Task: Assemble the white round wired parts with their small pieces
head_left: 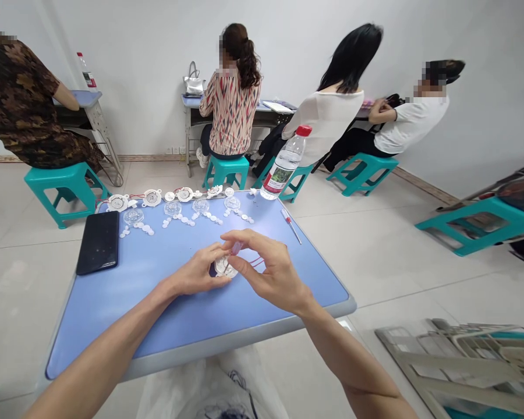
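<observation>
Two bare hands low over the near half of a pale blue rectangular table (113,326) with a grey rim, close together and almost touching. The left hand (196,270), curled narrow around the left edge of a round white-and-clear plastic disc (223,267); the right hand (268,270), likewise narrow, thumb and forefinger pinching a slim translucent pinkish plastic pin (236,248) at the disc's far side. Long axis of the pin tilted, running from the disc toward the far right, with thin red wires (257,262) showing just right of it, among the right fingers. Disc partly hidden, held between both hands, nearer the left fingertips. Along the table's far edge, a row of round white plastic housings (152,198) with red wire between them, then clear plastic domes (173,208) and short strings of small white plastic discs (144,228). To the left, a black smartphone (98,242); at the far right corner, a clear plastic water bottle with a red cap (286,163), and near it a slim red-tipped tool (290,224). Beyond, seated people (231,99) on teal plastic stools (226,171), well apart.
</observation>
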A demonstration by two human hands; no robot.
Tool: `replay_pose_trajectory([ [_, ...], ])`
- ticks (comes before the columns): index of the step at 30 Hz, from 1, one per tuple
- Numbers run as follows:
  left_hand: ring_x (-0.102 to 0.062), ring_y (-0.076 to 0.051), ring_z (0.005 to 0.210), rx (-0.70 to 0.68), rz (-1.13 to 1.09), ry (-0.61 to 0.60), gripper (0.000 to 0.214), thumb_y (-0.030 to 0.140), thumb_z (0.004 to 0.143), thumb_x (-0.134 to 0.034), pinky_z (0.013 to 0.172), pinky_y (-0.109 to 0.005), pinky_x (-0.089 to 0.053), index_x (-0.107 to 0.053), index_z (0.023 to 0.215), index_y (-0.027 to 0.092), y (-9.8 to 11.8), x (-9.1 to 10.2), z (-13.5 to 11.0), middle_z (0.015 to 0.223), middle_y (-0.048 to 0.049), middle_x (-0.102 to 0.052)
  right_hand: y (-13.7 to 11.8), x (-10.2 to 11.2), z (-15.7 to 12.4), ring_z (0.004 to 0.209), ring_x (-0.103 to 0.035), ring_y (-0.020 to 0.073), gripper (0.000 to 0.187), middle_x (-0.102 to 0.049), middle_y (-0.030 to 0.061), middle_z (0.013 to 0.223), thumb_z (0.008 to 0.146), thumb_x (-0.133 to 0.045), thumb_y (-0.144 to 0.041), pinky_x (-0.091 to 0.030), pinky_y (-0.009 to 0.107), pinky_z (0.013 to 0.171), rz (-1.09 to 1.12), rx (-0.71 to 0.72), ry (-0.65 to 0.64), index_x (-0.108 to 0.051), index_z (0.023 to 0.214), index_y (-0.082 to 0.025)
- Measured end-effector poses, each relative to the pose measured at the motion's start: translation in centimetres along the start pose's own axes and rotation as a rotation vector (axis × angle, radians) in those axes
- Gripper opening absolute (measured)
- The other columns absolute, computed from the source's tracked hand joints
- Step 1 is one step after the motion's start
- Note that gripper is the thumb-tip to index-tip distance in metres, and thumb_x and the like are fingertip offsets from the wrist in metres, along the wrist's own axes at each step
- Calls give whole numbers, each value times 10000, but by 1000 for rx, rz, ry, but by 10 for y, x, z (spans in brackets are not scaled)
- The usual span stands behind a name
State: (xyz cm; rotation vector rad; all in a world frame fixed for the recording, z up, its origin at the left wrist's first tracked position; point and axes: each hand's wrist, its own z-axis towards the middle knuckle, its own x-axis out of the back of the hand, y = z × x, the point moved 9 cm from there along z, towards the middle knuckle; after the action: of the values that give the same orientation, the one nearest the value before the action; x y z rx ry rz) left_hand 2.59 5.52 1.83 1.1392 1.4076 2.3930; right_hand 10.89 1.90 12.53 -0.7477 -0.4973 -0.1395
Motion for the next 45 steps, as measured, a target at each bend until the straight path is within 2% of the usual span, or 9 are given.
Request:
replay_pose_trajectory([
  [6,-561,-195,944,2,39,6,323,241,784,-653,836,-340,-484,-601,1099,192,0,1,0,1058,-48,-589,0,2,1,726,-586,132,234,-554,4,804,876,-570,-83,-541,275,662,-74,29,114,-627,1040,-241],
  [12,-560,-189,924,28,60,-23,323,242,801,-639,810,-314,-476,-599,1118,198,2,2,0,1033,-41,-583,9,12,-6,716,-636,129,305,-607,-20,804,819,-657,-86,-572,290,708,-5,-52,205,-560,1063,-241],
  [18,-564,-204,999,17,64,-35,334,230,802,-651,886,-337,-464,-592,1128,193,0,1,0,1117,-57,-590,6,12,-6,732,-657,123,172,-677,3,836,864,-582,-66,-575,266,694,20,-62,97,-603,959,-207],
  [23,-574,-208,982,16,40,-23,349,213,797,-648,868,-339,-480,-581,1138,188,0,1,0,1065,-55,-602,1,5,0,771,-638,138,181,-685,27,868,891,-564,-101,-555,288,705,37,-40,-14,-615,1032,-202],
  [27,-582,-198,927,15,37,0,268,221,797,-639,808,-327,-500,-603,1060,183,1,2,1,1006,-47,-606,-5,2,4,754,-599,138,126,-623,31,839,875,-582,-105,-531,283,673,-16,27,15,-634,941,-198],
  [31,-571,-215,1022,-17,19,-7,324,226,808,-641,888,-354,-485,-588,1125,187,5,1,1,1115,-68,-609,-2,5,4,710,-601,127,159,-603,2,782,874,-602,-124,-534,264,647,-34,3,84,-629,998,-219],
  [35,-573,-194,961,4,42,-11,279,211,802,-646,847,-330,-479,-593,1075,185,2,1,0,1038,-45,-608,-5,10,0,693,-606,127,153,-618,-2,772,868,-604,-103,-539,274,647,-42,20,137,-598,972,-216],
  [40,-577,-191,920,35,82,-21,232,218,788,-661,809,-318,-478,-603,1010,180,-1,0,-1,999,-39,-612,-6,11,0,739,-626,136,162,-660,25,821,915,-522,-87,-545,290,677,-40,17,86,-611,979,-207],
  [45,-574,-215,1044,2,21,-11,351,210,792,-652,893,-347,-481,-583,1135,179,3,1,1,1149,-72,-604,-7,5,3,798,-632,145,203,-674,37,880,914,-527,-103,-542,300,726,-1,14,-1,-606,1074,-200],
])
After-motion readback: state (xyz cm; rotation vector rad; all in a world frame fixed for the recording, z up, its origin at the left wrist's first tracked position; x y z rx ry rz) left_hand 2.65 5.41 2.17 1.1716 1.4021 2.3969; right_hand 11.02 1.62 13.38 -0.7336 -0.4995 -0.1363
